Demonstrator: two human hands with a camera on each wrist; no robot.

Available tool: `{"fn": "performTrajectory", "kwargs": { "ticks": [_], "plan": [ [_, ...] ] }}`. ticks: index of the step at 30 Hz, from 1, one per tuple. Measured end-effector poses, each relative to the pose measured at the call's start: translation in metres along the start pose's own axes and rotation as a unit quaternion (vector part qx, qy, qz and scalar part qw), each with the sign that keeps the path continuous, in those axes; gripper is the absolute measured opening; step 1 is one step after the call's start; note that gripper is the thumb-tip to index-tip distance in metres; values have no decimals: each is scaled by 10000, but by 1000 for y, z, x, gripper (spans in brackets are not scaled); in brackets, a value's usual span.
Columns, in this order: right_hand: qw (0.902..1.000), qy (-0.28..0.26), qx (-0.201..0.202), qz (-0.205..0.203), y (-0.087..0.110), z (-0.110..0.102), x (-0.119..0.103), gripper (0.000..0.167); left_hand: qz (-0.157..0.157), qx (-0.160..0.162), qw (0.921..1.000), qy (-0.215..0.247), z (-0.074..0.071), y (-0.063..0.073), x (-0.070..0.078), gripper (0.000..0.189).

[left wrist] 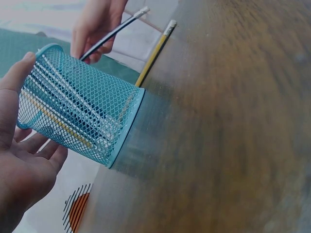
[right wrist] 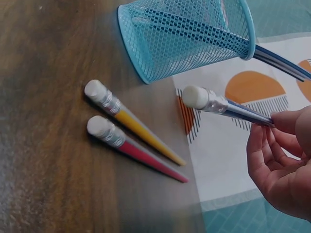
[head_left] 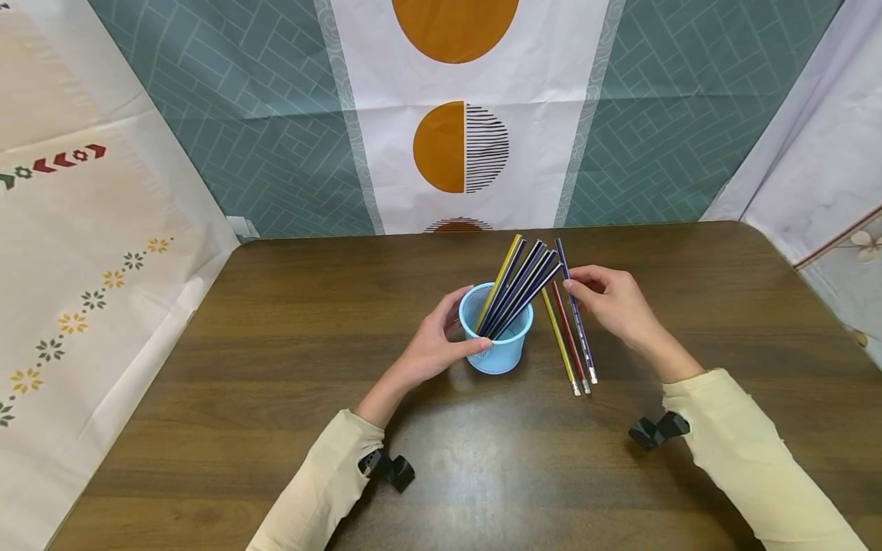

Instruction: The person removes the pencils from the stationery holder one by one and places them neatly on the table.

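A light blue mesh pencil cup (head_left: 499,353) stands upright on the table, with several pencils (head_left: 518,287) leaning to the right inside it. My left hand (head_left: 441,337) holds the cup round its left side, thumb at the near rim. To the cup's right, my right hand (head_left: 609,300) pinches a dark blue pencil (head_left: 577,321) between thumb and fingers. In the right wrist view its white eraser end (right wrist: 196,97) points away from the hand, raised off the table. Beside it a yellow pencil (right wrist: 141,133) and a red pencil (right wrist: 146,158) lie on the table, eraser ends toward me.
The brown wooden table (head_left: 276,367) ends at a teal and white patterned cloth (head_left: 289,138) behind. A pale cloth with printed flowers (head_left: 83,321) hangs along the left side. Small black devices (head_left: 658,431) are worn on both sleeves.
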State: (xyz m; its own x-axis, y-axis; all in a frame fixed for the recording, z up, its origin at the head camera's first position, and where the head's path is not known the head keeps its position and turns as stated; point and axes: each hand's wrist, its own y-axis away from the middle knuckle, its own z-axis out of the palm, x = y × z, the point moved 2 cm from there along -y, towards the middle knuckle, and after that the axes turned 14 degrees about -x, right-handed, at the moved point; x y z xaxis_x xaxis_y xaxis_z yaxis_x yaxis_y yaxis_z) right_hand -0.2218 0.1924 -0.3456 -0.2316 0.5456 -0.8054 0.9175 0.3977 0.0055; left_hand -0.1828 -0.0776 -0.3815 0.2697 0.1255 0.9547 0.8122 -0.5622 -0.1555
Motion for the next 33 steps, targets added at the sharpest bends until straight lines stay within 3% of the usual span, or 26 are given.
{"fn": "performTrajectory", "kwargs": {
  "ticks": [16,24,30,33],
  "plan": [
    [9998,-197,-20,-26,-4,-2,20,34,-174,-30,9998,-35,0,-1,1,79],
    [9993,-109,-172,299,-7,-3,31,35,-218,-68,9997,-18,3,6,35,74],
    [9978,-183,-302,557,-8,-2,40,36,-195,-87,9998,-18,3,6,35,74],
    [9973,-238,-323,614,-9,-1,42,35,-191,-86,9998,-18,2,3,22,77]
  ]
}}
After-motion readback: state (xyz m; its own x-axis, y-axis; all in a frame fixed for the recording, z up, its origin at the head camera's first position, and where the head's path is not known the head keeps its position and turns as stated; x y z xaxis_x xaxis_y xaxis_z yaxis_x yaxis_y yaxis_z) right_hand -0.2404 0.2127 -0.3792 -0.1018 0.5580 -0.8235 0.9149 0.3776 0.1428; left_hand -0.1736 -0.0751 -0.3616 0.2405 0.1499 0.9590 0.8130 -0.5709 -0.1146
